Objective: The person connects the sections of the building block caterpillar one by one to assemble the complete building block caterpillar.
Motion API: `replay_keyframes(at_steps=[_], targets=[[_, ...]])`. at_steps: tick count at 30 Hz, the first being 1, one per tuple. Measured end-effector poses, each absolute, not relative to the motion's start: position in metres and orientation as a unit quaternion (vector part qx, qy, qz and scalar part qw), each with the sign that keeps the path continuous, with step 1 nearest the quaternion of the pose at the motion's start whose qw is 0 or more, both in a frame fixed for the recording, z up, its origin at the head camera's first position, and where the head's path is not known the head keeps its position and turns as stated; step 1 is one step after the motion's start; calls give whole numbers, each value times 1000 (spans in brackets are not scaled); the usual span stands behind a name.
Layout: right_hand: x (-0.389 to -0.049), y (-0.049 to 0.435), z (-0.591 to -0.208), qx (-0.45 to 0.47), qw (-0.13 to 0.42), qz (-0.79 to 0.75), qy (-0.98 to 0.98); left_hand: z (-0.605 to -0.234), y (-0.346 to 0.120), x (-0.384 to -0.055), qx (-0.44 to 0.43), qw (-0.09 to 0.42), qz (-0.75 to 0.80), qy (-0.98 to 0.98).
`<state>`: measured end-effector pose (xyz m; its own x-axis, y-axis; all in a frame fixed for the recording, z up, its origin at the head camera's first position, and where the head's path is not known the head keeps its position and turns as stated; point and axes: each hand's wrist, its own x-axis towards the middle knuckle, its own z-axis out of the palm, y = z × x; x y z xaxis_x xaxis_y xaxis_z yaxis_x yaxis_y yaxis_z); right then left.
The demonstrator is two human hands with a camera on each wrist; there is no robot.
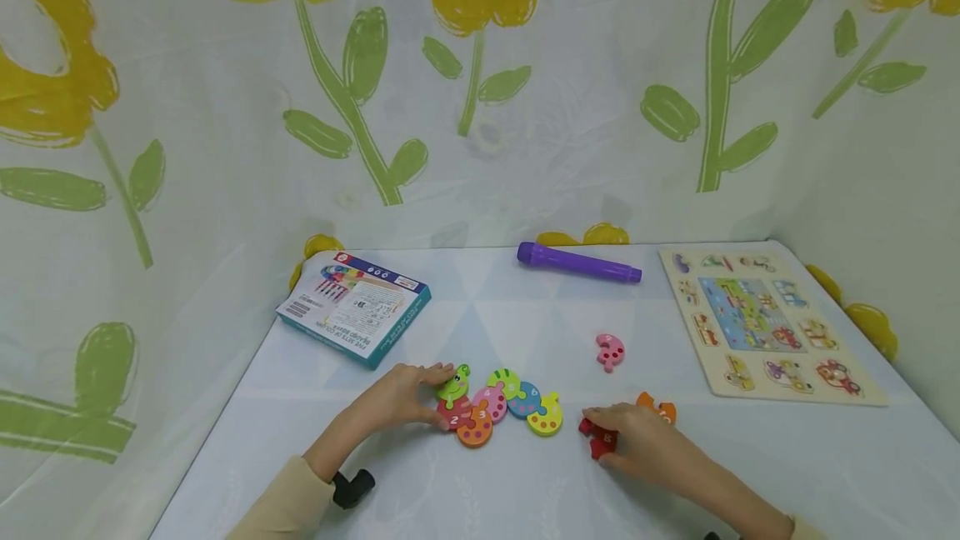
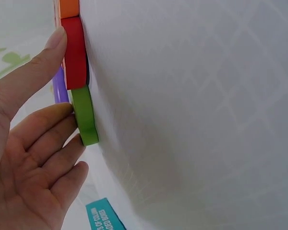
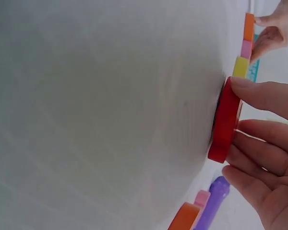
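Note:
Joined numbered puzzle pieces form a caterpillar (image 1: 481,425), with a green head piece (image 1: 454,387) at its left end and a yellow piece (image 1: 547,417) at its right. My left hand (image 1: 401,397) holds the left end; in the left wrist view the thumb lies on the red piece (image 2: 76,55) and fingertips touch the green piece (image 2: 85,117). To the right of the row, my right hand (image 1: 648,447) grips a red puzzle piece (image 1: 602,442) marked 8, low at the tabletop and apart from the row. Behind that hand, an orange puzzle piece (image 1: 665,412) is partly hidden.
A pink puzzle piece (image 1: 611,352) lies beyond my right hand. At the back is a purple stick (image 1: 581,263). A flat teal-edged box (image 1: 356,307) lies back left, and a wooden picture puzzle board (image 1: 862,392) on the right. Flowered fabric (image 1: 570,107) surrounds the table.

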<state>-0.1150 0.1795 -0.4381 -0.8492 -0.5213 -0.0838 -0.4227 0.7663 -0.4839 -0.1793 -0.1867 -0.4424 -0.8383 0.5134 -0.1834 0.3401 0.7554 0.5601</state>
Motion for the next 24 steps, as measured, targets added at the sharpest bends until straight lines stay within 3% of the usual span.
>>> replay_keyframes(at_steps=[24], targets=[[-140, 181, -430, -313, 83, -251, 912, -443, -187, -179, 222, 172, 270, 921]])
